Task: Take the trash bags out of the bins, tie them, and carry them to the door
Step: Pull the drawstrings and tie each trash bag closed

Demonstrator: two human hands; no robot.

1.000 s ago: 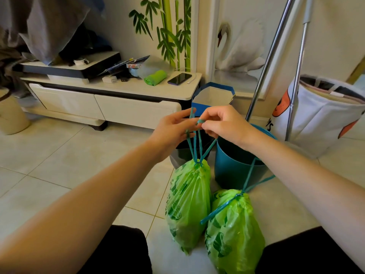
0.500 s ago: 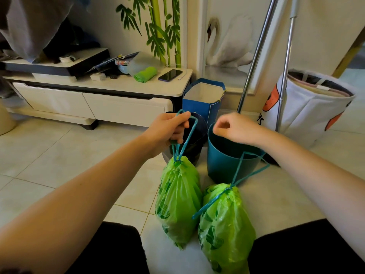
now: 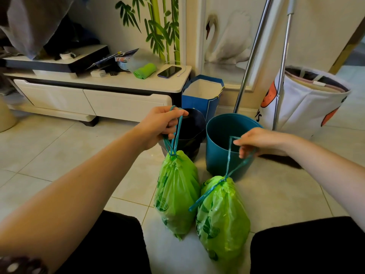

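Bags: while both bins stand emptied at centre frame, two filled green sacks are seen below them; the left bag (image 3: pixel 176 191) is hung by its cord, and the right bag (image 3: pixel 223 214) is rested on the tiled floor (image 3: pixel 59 155), the two just touching at their sides.
Cords: both necks are cinched shut by a teal drawstring; the left drawstring (image 3: pixel 174 135) is pulled taut and near upright, and the right drawstring (image 3: pixel 230 155) is raised in a narrow loop, with one loose tail trailed down and left across the sack.
Left hand (image 3: pixel 161 125): its fingers are curled closed around the left cord loops, and the sack's weight appears to be borne there.
Right hand (image 3: pixel 258 141): its fingertips are pinched on the top of the right loop; the grip looks light and the loop is not fully enclosed.
Key relation: the right bag is placed below and to the left of the right hand, its long axis near upright and leaned slightly; this hand is by far the nearer, so a firmer hold and a straight upward lift are judged to be called for.
Bins: the dark bin (image 3: pixel 190 133) and the teal bin (image 3: pixel 227 143) are set side by side just above the bags.
Surroundings: a blue paper bag (image 3: pixel 201 95) and a white cabinet (image 3: pixel 94 99) are placed further up the frame.
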